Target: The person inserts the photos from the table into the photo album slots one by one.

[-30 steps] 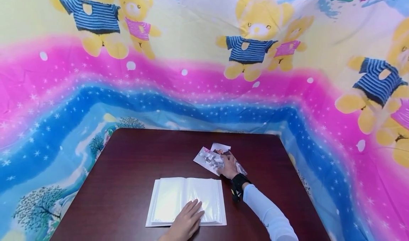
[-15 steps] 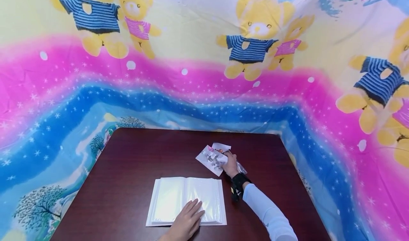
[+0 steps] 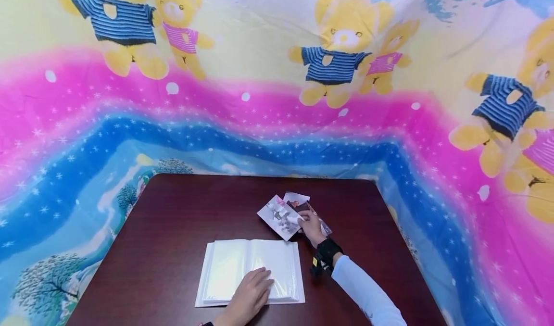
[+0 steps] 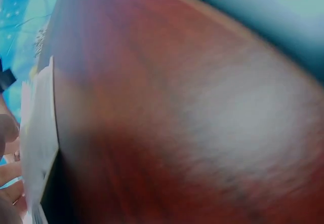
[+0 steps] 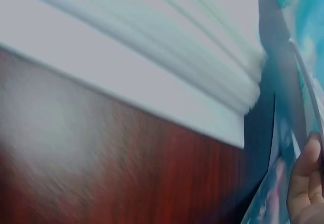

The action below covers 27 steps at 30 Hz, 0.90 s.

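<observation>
An open photo album (image 3: 226, 270) with clear-sleeved white pages lies near the front of the table. My left hand (image 3: 252, 290) rests on its right page, fingers extended. Beyond the album, my right hand (image 3: 311, 227) pinches a photo (image 3: 277, 215) by its right edge; the print is pale with grey figures and a pink patch. The photo is tilted, its near corner close to the album's top edge. Beneath and behind it lies a darker photo (image 3: 297, 204), partly hidden by the hand. In the right wrist view, the thumb (image 5: 311, 153) presses against the held photo's edge.
The dark red-brown table (image 3: 173, 220) has rounded far corners. A cloth backdrop (image 3: 242, 100) with printed bears hangs around its back and sides. A black wrist strap (image 3: 327, 251) with a small device sits on my right wrist.
My right hand has gone from lying over the photos to pinching the top one by its edge, which has lifted and shifted slightly left and nearer. The left hand stays on the album.
</observation>
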Each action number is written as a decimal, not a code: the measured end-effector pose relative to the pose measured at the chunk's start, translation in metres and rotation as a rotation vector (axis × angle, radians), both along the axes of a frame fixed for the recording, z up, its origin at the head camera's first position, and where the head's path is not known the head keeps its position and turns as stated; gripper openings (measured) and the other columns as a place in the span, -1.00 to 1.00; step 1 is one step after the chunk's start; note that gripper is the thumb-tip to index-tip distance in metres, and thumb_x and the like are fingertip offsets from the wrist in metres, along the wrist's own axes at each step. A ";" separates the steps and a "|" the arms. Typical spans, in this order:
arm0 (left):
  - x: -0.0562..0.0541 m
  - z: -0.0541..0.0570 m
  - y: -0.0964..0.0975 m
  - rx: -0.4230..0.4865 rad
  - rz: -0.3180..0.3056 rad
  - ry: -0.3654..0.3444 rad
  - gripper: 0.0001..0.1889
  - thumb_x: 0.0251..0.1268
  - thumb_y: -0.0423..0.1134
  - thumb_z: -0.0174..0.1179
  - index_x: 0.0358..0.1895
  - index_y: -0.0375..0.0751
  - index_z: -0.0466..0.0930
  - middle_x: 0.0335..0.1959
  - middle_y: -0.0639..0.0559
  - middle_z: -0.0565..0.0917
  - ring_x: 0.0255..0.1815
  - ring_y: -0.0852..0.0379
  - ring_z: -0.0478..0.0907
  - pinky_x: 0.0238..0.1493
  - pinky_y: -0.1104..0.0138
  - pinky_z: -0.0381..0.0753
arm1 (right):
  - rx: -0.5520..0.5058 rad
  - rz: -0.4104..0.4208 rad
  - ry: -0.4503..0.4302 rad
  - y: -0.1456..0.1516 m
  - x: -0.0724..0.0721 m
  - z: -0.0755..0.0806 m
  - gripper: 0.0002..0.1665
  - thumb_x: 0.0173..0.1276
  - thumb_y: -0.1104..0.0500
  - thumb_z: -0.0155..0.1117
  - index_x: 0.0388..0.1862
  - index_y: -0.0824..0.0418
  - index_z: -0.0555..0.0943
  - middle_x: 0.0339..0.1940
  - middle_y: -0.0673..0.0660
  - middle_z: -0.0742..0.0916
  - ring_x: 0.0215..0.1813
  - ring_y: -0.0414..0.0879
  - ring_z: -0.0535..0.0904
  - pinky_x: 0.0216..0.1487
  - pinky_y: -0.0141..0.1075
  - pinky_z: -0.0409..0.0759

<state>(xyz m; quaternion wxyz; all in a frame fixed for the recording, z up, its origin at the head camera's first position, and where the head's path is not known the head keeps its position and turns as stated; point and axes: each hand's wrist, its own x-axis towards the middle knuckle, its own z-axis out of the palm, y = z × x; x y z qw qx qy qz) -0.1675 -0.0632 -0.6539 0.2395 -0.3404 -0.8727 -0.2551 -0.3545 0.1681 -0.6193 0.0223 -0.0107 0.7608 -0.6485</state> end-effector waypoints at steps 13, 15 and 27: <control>-0.035 0.022 -0.004 0.563 0.252 -0.450 -0.53 0.42 -0.31 0.19 0.26 -0.54 0.37 -0.22 -0.10 0.73 -0.29 0.10 0.69 -0.24 0.27 0.65 | -0.212 0.216 -0.105 -0.018 0.053 -0.001 -0.65 0.41 0.43 0.16 0.09 0.58 0.35 -0.26 0.20 0.63 -0.31 -0.13 0.58 -0.28 -0.19 0.70; -0.039 0.027 -0.007 0.656 0.279 -0.515 -0.50 0.44 -0.31 0.17 0.30 -0.55 0.29 -0.23 -0.15 0.73 -0.37 0.11 0.71 -0.30 0.32 0.64 | -0.240 0.240 -0.122 -0.023 0.061 0.000 -0.66 0.40 0.44 0.16 0.08 0.56 0.34 -0.24 0.19 0.60 -0.30 -0.12 0.57 -0.24 -0.17 0.70; -0.039 0.042 -0.015 0.872 0.322 -0.684 -0.45 0.37 -0.45 0.19 0.35 -0.51 0.23 -0.27 -0.31 0.69 -0.52 -0.06 0.70 -0.49 0.37 0.62 | -0.219 0.340 -0.220 -0.033 0.078 0.003 -0.60 0.34 0.38 0.25 0.06 0.44 0.33 -0.34 0.08 0.54 -0.34 -0.10 0.59 -0.21 -0.15 0.71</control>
